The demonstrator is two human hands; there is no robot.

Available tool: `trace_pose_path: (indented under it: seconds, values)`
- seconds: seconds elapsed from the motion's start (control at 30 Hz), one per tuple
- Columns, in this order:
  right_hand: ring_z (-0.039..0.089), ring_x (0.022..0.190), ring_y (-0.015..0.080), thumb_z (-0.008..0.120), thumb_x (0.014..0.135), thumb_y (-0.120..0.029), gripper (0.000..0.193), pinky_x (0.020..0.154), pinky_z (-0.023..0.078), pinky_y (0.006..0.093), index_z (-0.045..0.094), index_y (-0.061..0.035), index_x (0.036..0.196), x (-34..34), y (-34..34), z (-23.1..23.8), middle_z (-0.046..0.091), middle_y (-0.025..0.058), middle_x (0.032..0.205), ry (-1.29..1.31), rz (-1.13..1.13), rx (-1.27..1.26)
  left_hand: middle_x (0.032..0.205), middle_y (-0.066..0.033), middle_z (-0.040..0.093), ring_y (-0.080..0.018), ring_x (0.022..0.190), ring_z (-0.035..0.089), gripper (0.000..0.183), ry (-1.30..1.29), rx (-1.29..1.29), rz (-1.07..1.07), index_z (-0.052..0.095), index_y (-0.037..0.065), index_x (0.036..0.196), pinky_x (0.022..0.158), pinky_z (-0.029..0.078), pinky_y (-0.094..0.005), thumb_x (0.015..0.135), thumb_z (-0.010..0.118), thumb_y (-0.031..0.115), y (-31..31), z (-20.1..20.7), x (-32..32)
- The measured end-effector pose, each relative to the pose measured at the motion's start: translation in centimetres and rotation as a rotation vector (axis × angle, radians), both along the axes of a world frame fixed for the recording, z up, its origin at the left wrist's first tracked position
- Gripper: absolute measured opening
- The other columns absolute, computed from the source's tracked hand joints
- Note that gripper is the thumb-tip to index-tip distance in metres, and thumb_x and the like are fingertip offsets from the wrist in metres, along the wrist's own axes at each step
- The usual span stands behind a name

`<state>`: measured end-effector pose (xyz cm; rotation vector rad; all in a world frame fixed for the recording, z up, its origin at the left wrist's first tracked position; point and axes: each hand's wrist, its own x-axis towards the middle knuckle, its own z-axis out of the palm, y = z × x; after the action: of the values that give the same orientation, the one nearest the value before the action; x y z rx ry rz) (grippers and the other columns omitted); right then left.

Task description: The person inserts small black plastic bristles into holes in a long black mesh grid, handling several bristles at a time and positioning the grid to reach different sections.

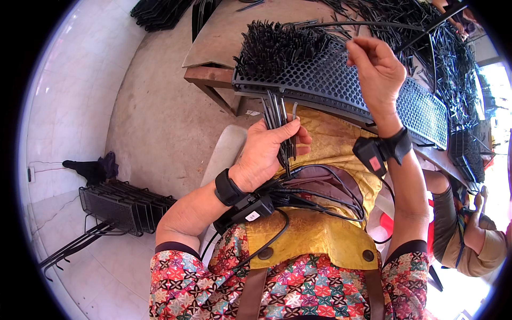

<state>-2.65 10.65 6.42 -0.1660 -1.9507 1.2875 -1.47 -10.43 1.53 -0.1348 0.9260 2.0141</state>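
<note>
My left hand (269,149) is closed around a bundle of thin black rods (277,114), held upright over my lap. My right hand (377,72) is raised over a black perforated tray (341,80) and pinches one thin black rod (354,45) at its tip. The left part of the tray bristles with many black rods (280,48) standing in its holes; the right part shows bare holes. Both wrists carry black bands with small devices and cables.
The tray rests on a brown table (224,37) strewn with loose black rods (426,37). A stack of similar black trays (120,205) leans on the floor at left. Another person (469,234) sits at lower right. More filled trays (469,154) lie at right.
</note>
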Motion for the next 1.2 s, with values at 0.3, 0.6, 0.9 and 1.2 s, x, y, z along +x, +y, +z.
trace_pose_path:
  seconds: [0.3,0.6,0.9,1.2]
  values:
    - [0.061,0.066,0.0247,0.067,0.074,-0.001,0.01,0.061,0.049,0.0283,0.061,-0.0023,0.082,-2.4,0.2,-1.4,0.063,0.0103,0.077,0.217,-0.112,0.543,0.081,-0.0102,0.06,-0.0226,0.074,0.062,0.013,-0.053,-0.03,-0.016,0.054,0.002,0.093,0.066,0.055,-0.0406,0.085,0.06,0.009,0.1,0.1,0.1]
    - [0.06,0.072,0.0304,0.066,0.071,0.003,0.016,0.063,0.05,0.0343,0.059,-0.0017,0.084,-3.1,0.1,-0.9,0.062,0.0122,0.079,0.321,-0.033,0.744,0.08,-0.0104,0.06,-0.0224,0.072,0.062,0.013,-0.035,-0.048,-0.021,0.054,0.003,0.094,0.065,0.055,-0.041,0.085,0.061,0.009,0.2,0.2,0.1]
    - [0.062,0.074,0.0254,0.066,0.071,0.005,0.015,0.066,0.051,0.0294,0.061,-0.0009,0.085,-2.8,-0.1,-1.4,0.064,0.0111,0.083,0.276,-0.03,0.77,0.081,-0.0104,0.06,-0.0223,0.073,0.062,0.012,-0.026,-0.057,-0.025,0.054,0.003,0.094,0.066,0.055,-0.0403,0.085,0.06,0.008,0.1,-0.1,0.3]
    - [0.053,0.066,0.0291,0.054,0.063,-0.009,0.012,0.063,0.044,0.0393,0.05,-0.0055,0.074,-1.0,-0.9,-3.2,0.051,0.0106,0.066,0.026,0.072,0.942,0.082,-0.0094,0.058,-0.0219,0.072,0.06,0.02,0.022,-0.188,-0.037,0.051,0.005,0.101,0.063,0.053,-0.0388,0.084,0.06,0.01,0.3,0.6,0.4]
